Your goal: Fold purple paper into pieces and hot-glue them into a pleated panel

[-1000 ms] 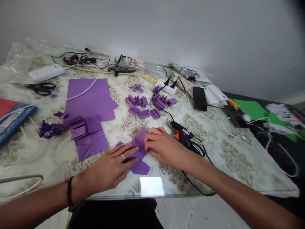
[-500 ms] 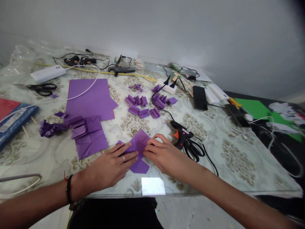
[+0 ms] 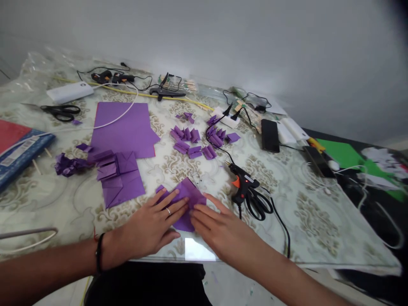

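A folded piece of purple paper [image 3: 186, 189] lies on the table in front of me, its lower parts partly hidden by my fingers. My left hand [image 3: 149, 225] rests flat on its left side, fingers stretched and a little apart. From the right, my right hand [image 3: 219, 229] presses the paper's right side with extended fingers. Left of my hands sits a larger folded purple sheet [image 3: 129, 182] with small folded pieces on top. Beyond the paper lie several small folded purple pieces [image 3: 194, 152]. To the right is a black glue gun [image 3: 244, 182] with an orange trigger.
Black-handled scissors [image 3: 259, 204] lie beside the glue gun. Purple sheets [image 3: 121, 123], a crumpled purple paper [image 3: 72, 165] and other scissors [image 3: 62, 112] are on the left. A power strip [image 3: 226, 118], cords and a phone [image 3: 270, 135] occupy the back right. The front table edge [image 3: 318, 264] is close.
My right fingers have gone from a bent pinch at the paper's right edge to lying flatter on it. The paper's right flap has shifted under them. My left hand stays on the paper.
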Action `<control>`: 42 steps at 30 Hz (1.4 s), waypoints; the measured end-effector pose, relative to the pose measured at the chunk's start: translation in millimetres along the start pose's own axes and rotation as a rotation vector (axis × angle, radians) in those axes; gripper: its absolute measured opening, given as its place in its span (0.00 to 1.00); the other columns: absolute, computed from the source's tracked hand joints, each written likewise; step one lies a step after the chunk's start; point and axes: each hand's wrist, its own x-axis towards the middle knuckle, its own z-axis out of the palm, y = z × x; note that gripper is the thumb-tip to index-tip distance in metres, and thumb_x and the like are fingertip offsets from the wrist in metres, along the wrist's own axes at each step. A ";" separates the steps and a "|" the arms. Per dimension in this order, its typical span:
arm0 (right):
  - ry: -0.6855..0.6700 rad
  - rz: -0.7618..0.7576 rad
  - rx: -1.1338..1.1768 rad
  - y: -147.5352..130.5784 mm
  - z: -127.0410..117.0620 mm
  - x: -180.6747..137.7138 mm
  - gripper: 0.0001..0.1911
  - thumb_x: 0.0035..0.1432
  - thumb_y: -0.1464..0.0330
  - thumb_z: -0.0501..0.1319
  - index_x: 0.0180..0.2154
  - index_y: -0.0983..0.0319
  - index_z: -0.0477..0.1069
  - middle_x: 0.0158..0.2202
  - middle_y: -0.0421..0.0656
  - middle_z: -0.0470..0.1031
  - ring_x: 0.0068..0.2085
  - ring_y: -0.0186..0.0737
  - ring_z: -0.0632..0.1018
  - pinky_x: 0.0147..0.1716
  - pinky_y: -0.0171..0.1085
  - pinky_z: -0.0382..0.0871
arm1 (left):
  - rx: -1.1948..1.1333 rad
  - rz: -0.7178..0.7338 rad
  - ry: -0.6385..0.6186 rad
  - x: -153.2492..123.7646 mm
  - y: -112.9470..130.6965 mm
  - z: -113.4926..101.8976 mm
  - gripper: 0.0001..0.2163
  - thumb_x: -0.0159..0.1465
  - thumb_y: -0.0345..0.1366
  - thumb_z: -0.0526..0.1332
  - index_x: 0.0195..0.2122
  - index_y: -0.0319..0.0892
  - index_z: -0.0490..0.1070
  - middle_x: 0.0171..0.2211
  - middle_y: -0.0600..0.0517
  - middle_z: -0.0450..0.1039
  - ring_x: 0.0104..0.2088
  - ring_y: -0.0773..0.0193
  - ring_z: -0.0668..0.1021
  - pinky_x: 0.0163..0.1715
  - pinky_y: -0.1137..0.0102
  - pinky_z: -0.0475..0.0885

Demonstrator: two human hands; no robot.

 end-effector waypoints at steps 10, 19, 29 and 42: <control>0.212 0.540 0.454 54.2 -31.1 23.5 0.26 0.70 0.65 0.65 0.67 0.57 0.69 0.64 0.53 0.78 0.58 0.54 0.84 0.57 0.53 0.81 | -0.048 -0.032 -0.049 -3.2 -1.3 0.3 0.29 0.81 0.52 0.53 0.77 0.43 0.60 0.76 0.49 0.65 0.78 0.47 0.61 0.78 0.48 0.46; -0.189 0.263 0.449 82.4 -15.8 65.3 0.35 0.57 0.84 0.61 0.64 0.61 0.76 0.63 0.54 0.81 0.61 0.54 0.82 0.59 0.48 0.77 | -0.046 -0.039 -0.051 -3.7 -0.5 2.2 0.30 0.80 0.55 0.51 0.76 0.43 0.61 0.77 0.51 0.63 0.79 0.45 0.57 0.78 0.49 0.45; -0.145 0.120 0.520 99.1 -3.1 73.9 0.25 0.57 0.85 0.61 0.52 0.60 0.83 0.49 0.46 0.87 0.50 0.44 0.85 0.54 0.41 0.76 | -0.079 -0.036 -0.058 -3.1 -2.1 0.5 0.32 0.80 0.55 0.52 0.77 0.41 0.59 0.78 0.50 0.60 0.80 0.47 0.56 0.79 0.49 0.45; -0.085 0.181 0.465 95.1 -2.0 83.0 0.10 0.64 0.79 0.63 0.40 0.61 0.79 0.41 0.45 0.84 0.44 0.44 0.82 0.48 0.40 0.73 | -0.066 -0.026 -0.028 -2.2 -2.1 -1.4 0.29 0.79 0.54 0.55 0.75 0.42 0.64 0.76 0.43 0.63 0.77 0.45 0.63 0.79 0.49 0.47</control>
